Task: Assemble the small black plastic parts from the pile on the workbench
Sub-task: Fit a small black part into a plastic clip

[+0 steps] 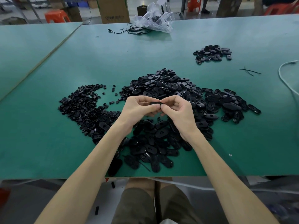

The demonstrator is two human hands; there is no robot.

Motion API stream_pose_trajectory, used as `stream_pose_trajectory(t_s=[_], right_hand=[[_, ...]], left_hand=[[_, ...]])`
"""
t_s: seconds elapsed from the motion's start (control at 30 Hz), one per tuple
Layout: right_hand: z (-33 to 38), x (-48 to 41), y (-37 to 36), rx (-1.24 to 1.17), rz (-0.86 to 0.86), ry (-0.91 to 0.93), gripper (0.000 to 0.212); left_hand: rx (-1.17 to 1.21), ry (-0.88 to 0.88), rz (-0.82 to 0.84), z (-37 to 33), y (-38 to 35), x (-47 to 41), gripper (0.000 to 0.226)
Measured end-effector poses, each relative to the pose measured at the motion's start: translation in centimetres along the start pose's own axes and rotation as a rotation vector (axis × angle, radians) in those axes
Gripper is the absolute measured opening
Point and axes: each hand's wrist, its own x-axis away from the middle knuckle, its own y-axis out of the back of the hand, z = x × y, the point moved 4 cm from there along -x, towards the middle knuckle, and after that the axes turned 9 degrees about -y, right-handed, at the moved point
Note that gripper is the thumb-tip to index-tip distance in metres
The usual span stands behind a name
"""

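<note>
Presently on the green-matted bench [48, 151]:

- One oval black shell [156, 103], pinched at one end by the left hand [139, 109] and at the other by the right hand [176, 113]. Both hands had curled fingers and held the shell just above the main pile.
- Main pile of oval shells [169, 88]: large and loose, spread from the centre to the near edge. The shells were flat, round-ended, glossy moulded plastic, many with a central hole or recess.
- Heap of small round parts [80, 104]: to the left, touching the main pile. The parts were button-like and dull black, some scattered singly.
- Small far heap [212, 53]: well apart at the right rear, oval pieces, probably finished units.
- Progress, as judged: early. The far heap was slight beside the two remaining stocks. The piece in hand seemed mid-fitting, though whether a round insert sat in it could not be told.
- Also: a crumpled clear plastic bag [153, 18] and a thin black cable [129, 30] at the rear.
</note>
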Motion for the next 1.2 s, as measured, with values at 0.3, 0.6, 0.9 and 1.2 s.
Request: stream_pose_trajectory(t_s=[0.3,0.6,0.9,1.2], right_hand=[[0.3,0.1,-0.3,-0.006,0.051,-0.011,0.018],[0.1,0.1,-0.3,0.067,0.051,-0.001,0.018],[-0.1,0.2,-0.5,0.122,0.061,-0.010,0.021],[-0.5,-0.1,-0.2,0.137,0.033,-0.022,0.010]], left_hand=[[0.122,0.133,0.123,-0.3,1.0,0.1,0.024],[-0.029,0.097,0.146,-0.8,1.2,0.2,0.017],[-0.157,0.117,0.095,-1.2,0.5,0.4,0.015],[-0.239,0.087,0.029,-1.2,-0.4,0.1,0.014]])
